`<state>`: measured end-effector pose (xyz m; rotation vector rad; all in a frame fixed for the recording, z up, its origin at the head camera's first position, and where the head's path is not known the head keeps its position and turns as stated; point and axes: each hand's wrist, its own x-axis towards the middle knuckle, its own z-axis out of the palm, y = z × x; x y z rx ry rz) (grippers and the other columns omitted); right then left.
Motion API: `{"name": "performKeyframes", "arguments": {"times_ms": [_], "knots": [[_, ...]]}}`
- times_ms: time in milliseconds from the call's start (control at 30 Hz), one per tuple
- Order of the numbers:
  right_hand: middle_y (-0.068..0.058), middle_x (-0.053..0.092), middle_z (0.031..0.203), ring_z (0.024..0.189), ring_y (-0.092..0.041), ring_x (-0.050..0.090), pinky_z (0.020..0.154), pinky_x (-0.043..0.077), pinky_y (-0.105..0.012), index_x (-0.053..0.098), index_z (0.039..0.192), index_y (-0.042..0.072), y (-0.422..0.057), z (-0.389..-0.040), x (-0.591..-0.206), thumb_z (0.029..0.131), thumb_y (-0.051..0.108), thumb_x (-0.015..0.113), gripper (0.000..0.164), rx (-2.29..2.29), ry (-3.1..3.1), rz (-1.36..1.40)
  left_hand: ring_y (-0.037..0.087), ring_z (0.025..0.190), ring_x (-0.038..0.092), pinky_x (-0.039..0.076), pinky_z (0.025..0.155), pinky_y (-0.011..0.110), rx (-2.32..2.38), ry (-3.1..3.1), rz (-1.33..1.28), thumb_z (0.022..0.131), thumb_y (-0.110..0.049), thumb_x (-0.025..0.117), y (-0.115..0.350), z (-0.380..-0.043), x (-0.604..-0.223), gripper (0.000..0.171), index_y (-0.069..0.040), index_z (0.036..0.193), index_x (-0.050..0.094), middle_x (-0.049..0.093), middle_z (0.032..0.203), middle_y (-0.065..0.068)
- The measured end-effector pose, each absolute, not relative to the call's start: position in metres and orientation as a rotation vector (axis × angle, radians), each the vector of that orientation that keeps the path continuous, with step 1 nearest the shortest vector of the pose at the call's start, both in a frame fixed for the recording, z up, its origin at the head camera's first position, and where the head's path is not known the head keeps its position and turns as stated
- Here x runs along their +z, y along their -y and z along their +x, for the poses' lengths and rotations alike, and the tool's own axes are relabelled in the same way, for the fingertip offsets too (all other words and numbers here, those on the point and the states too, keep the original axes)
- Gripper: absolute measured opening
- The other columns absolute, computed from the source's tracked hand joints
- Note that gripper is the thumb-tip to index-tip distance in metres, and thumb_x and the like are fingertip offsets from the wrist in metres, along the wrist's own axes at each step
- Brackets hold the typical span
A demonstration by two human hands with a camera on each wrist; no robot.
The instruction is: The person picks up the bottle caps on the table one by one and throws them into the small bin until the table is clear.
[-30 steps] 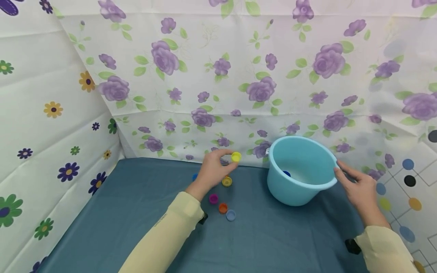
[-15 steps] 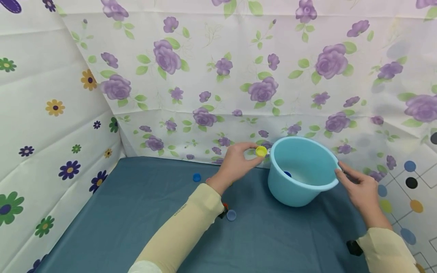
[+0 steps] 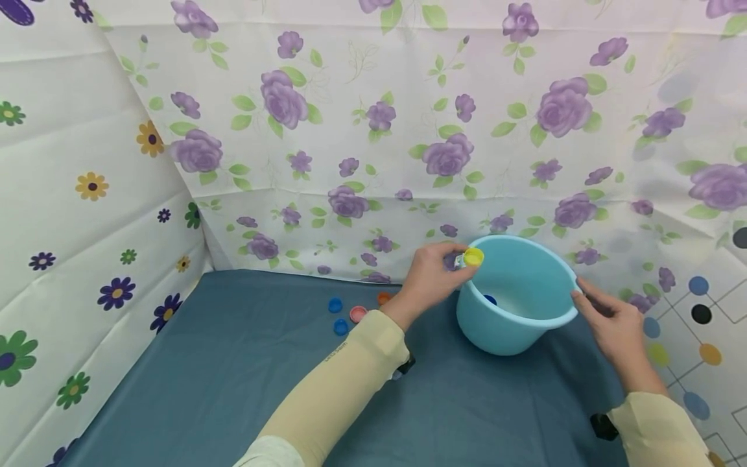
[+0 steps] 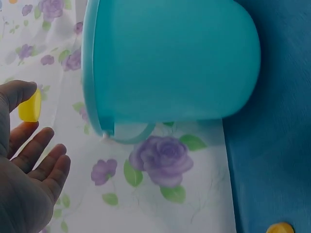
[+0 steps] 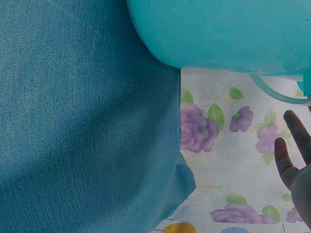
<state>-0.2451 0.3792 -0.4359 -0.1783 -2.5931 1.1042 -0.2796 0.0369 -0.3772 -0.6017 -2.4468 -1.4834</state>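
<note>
Between thumb and forefinger my left hand (image 3: 430, 277) pinches a yellow bottle cap (image 3: 474, 257), held up at the left rim of a light blue bucket (image 3: 504, 334). In the left wrist view the cap (image 4: 31, 107) shows side-on beyond the bucket's mouth, the other fingers spread loosely. My right hand (image 3: 615, 324) grips the bucket's right rim with thumb and fingers. The bucket is tilted slightly toward me, and a dark blue cap (image 3: 490, 299) lies inside it. In the right wrist view only some fingers of the right hand (image 5: 302, 177) show, below the bucket.
Left of the bucket, two blue caps (image 3: 335, 305), a pink cap (image 3: 358, 314) and an orange cap (image 3: 383, 298) lie on the blue cloth (image 3: 251, 363). My left forearm hides part of the cloth. A flowered curtain (image 3: 350, 97) stands behind.
My left hand has carried the yellow cap rightward from above the loose caps to the bucket's left rim. The right hand has kept its grip, with the bucket nearly still.
</note>
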Motion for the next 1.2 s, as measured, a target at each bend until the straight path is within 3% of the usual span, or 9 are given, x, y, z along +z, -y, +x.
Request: {"name": "performKeyframes", "arguments": {"times_ms": [200, 533, 767, 1000, 1200], "knots": [[-0.004, 0.056, 0.132, 0.086, 0.024, 0.047, 0.062, 0.042, -0.002, 0.054, 0.129, 0.038, -0.378, -0.244, -0.438, 0.086, 0.052, 0.059, 0.046, 1.117, 2.58, -0.189, 0.016, 0.102, 0.061, 0.053, 0.079, 0.024, -1.501, 2.469, -0.587, 0.083, -0.042, 0.068, -0.053, -0.283, -0.38, 0.035, -0.026, 0.114, 0.065, 0.064, 0.114, -0.009], [-0.005, 0.057, 0.131, 0.087, 0.023, 0.048, 0.064, 0.042, -0.001, 0.055, 0.128, 0.036, -0.375, -0.244, -0.436, 0.087, 0.049, 0.059, 0.044, 1.119, 2.553, -0.156, 0.01, 0.109, 0.058, 0.051, 0.086, 0.025, -1.482, 2.503, -0.654, 0.083, -0.043, 0.068, -0.077, -0.282, -0.389, 0.033, -0.032, 0.114, 0.064, 0.062, 0.112, -0.019], [-0.001, 0.057, 0.131, 0.088, 0.025, 0.046, 0.064, 0.041, 0.0, 0.055, 0.129, 0.038, -0.375, -0.244, -0.437, 0.087, 0.049, 0.059, 0.043, 1.11, 2.552, -0.15, 0.005, 0.108, 0.058, 0.05, 0.083, 0.02, -1.485, 2.539, -0.751, 0.085, -0.04, 0.067, -0.09, -0.275, -0.388, 0.033, -0.028, 0.116, 0.064, 0.063, 0.114, -0.017], [0.0, 0.058, 0.13, 0.088, 0.025, 0.047, 0.064, 0.041, 0.0, 0.055, 0.128, 0.038, -0.376, -0.245, -0.437, 0.087, 0.048, 0.059, 0.043, 1.11, 2.55, -0.146, 0.002, 0.113, 0.056, 0.048, 0.091, 0.02, -1.371, 2.615, -0.814, 0.084, -0.042, 0.067, -0.102, -0.274, -0.389, 0.034, -0.029, 0.116, 0.064, 0.062, 0.114, -0.018], [0.0, 0.058, 0.13, 0.088, 0.024, 0.047, 0.064, 0.041, 0.0, 0.055, 0.128, 0.038, -0.376, -0.245, -0.438, 0.087, 0.048, 0.059, 0.043, 1.109, 2.549, -0.152, -0.003, 0.109, 0.055, 0.048, 0.087, 0.017, -1.288, 2.65, -0.852, 0.085, -0.04, 0.067, -0.106, -0.273, -0.391, 0.034, -0.029, 0.117, 0.063, 0.062, 0.114, -0.017]]}}
